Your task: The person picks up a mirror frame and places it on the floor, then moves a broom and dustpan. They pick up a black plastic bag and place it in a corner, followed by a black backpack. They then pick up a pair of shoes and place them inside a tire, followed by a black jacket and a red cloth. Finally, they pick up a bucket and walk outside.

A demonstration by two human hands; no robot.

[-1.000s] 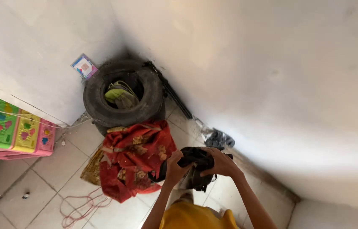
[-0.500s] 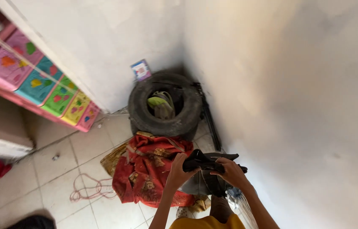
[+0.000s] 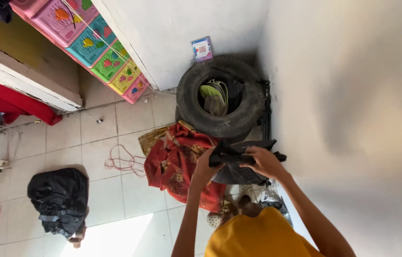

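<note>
— Tiled floor point(image 3: 129, 190) met white walls at a corner; stacked black rubber tyres point(image 3: 220, 97) stood there, red patterned cloth point(image 3: 182, 164) heaped beside them.

— Hands?

— Head view: left hand point(image 3: 205, 164) and right hand point(image 3: 264, 162) both clutched a crumpled black plastic bag point(image 3: 236, 164), fingers curled into it, held above the cloth. Another black bag point(image 3: 58, 195) lay well apart.

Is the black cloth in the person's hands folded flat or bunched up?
Bunched up. The black cloth hangs in crumpled folds between the left hand and right hand, which grip its upper edge.
</note>
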